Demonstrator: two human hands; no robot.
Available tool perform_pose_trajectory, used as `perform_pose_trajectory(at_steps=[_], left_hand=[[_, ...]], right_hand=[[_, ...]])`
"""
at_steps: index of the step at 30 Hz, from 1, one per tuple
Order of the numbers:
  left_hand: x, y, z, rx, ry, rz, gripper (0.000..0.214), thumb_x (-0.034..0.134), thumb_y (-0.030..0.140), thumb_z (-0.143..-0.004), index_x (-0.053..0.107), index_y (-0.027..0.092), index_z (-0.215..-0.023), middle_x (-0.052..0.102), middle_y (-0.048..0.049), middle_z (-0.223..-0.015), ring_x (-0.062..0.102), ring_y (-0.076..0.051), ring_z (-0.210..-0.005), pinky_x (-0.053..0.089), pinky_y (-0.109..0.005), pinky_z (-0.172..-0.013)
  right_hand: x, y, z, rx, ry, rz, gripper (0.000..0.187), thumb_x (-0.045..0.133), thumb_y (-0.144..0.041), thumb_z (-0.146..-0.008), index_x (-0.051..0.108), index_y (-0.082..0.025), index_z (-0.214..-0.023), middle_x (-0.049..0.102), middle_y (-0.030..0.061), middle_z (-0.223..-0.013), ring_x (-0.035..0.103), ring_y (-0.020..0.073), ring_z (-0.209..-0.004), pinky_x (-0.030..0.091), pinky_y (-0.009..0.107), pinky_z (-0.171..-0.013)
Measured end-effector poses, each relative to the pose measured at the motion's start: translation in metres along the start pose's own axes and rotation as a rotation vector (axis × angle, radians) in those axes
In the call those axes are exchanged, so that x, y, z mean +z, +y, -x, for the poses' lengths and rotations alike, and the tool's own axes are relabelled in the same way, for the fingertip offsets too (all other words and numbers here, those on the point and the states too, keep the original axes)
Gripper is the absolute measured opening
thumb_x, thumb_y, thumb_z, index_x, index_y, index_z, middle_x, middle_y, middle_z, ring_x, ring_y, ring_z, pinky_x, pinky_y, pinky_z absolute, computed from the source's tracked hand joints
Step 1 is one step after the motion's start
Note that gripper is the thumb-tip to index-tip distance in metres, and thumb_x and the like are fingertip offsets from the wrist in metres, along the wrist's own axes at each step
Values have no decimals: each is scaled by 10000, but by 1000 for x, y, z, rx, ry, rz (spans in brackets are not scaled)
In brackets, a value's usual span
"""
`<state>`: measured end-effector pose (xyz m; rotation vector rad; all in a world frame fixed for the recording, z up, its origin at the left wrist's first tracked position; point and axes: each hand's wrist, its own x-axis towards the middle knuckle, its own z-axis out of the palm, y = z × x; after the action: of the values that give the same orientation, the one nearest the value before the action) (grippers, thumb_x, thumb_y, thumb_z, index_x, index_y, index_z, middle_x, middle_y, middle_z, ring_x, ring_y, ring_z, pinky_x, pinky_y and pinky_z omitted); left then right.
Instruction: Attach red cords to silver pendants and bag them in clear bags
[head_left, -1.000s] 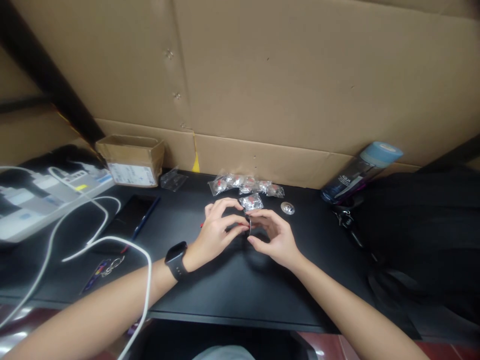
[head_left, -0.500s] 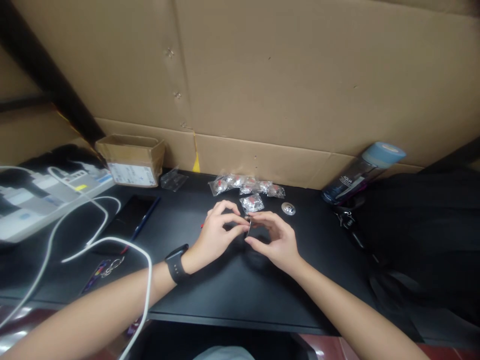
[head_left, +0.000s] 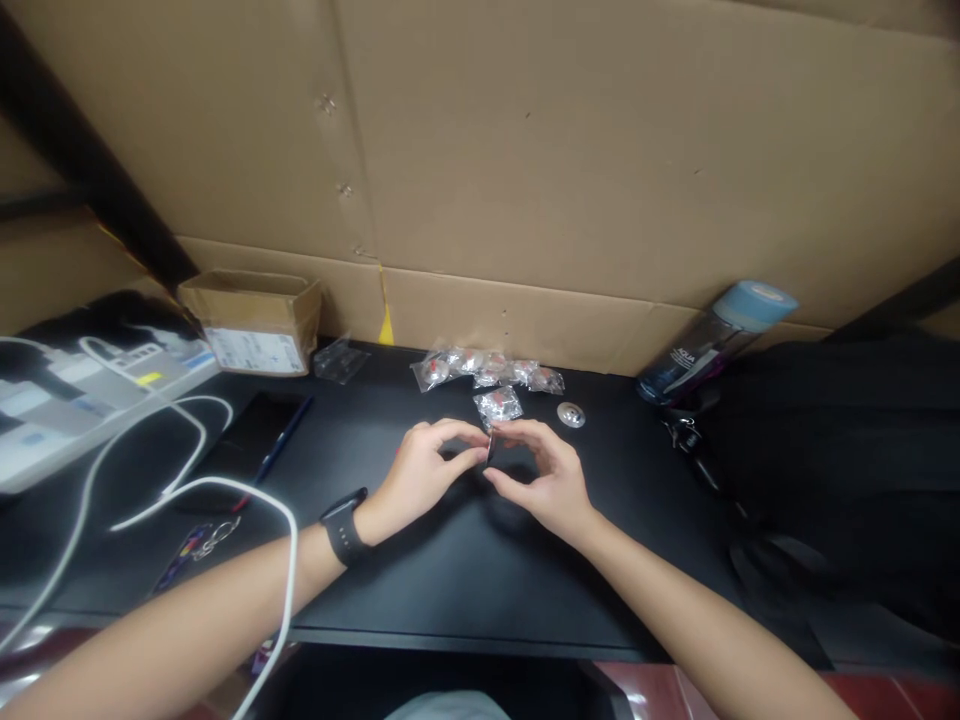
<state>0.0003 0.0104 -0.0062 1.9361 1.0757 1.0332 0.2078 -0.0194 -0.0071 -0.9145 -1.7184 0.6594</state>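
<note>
Between my two hands, above the middle of the black table, a thin disc (head_left: 491, 447) is held nearly edge-on. My left hand (head_left: 433, 462), with a dark watch on its wrist, pinches it between thumb and fingers. From the other side, my right hand (head_left: 545, 475) grips its edge with thumb and fingertips. Just beyond lies a clear packet (head_left: 498, 404) with a shiny round piece and a red mark inside. To its right rests a loose silver metal disc (head_left: 571, 415) with a central hole. Behind them several similar packets (head_left: 491, 368) lie in a row.
A white power strip (head_left: 112, 390) with cables, a phone (head_left: 251, 440) and a small cardboard box (head_left: 255, 325) are at left. One white cable (head_left: 289, 560) crosses over my left forearm. At right, a blue-capped bottle (head_left: 712, 340) leans beside a black bag (head_left: 825, 480).
The view has shifted slightly, so objects appear a little further left. Both hands still hold the disc, which is turned a bit more edge-on.
</note>
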Motion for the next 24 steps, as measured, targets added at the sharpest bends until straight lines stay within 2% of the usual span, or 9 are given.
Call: perform_pose_trajectory(at_steps=[5, 12, 24], left_hand=[[-4, 6, 0, 117, -32, -125, 68, 670, 235, -973, 731, 254, -948, 769, 16, -1057, 670, -202, -1065, 380, -336, -904], [-1, 8, 1, 104, -52, -126, 74, 621, 192, -995, 668, 240, -961, 732, 18, -1068, 638, -190, -1074, 327, -343, -914], [3, 9, 3, 112, 17, -267, 91, 632, 192, -973, 710, 227, -940, 753, -10, -1012, 629, -221, -1074, 310, -391, -911]], right_hand=[[-1, -3, 0, -11, -5, 37, 502, 823, -169, -795, 665, -271, -1261, 741, 78, -1202, 711, 255, -1083, 607, 420, -924], [-1, -5, -1, -21, -2, 36, 497, 833, -166, -783, 674, -271, -1243, 752, 63, -1168, 724, 240, -1030, 608, 400, -899], [2, -3, 0, -11, 18, 56, 487, 845, -197, -788, 673, -261, -1240, 761, 69, -1179, 746, 233, -1013, 621, 386, -892]])
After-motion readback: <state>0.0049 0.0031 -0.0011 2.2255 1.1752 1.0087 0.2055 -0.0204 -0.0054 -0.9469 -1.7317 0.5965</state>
